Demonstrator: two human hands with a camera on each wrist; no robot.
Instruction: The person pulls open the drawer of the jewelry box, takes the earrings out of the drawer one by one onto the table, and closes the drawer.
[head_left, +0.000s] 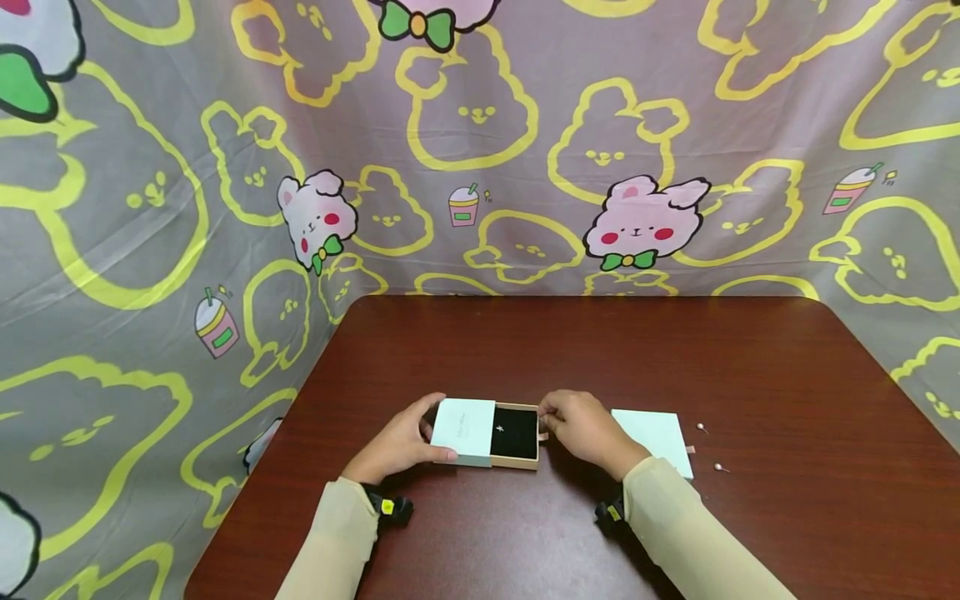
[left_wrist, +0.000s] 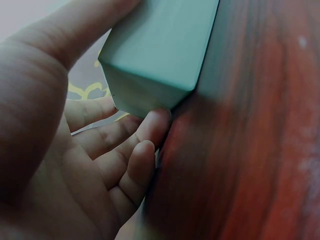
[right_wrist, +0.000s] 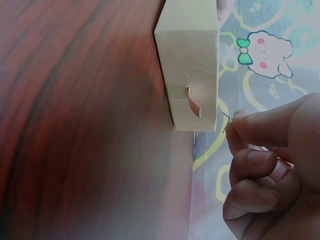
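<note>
A pale blue jewelry box (head_left: pixel 461 427) lies on the table, its drawer pulled out to the right. Inside, a black insert (head_left: pixel 517 437) bears a small silver star-shaped earring (head_left: pixel 500 428). My left hand (head_left: pixel 393 442) grips the box's left end, thumb along the near side and fingers behind it. Just beyond the drawer's right end, my right hand (head_left: pixel 588 425) pinches a tiny, spiky metal earring (right_wrist: pixel 228 120) between thumb and index finger. Those fingertips are beside the drawer front (right_wrist: pixel 192 75), where a pink ribbon tab (right_wrist: pixel 194 104) sticks out.
A second pale blue box (head_left: pixel 656 433) with a pink tab lies partly behind my right forearm. Two pearl earrings, one farther back (head_left: pixel 702 427) and one nearer (head_left: pixel 718 467), lie to its right on the brown table (head_left: pixel 600 342). A patterned cloth (head_left: pixel 480 242) hangs behind the table.
</note>
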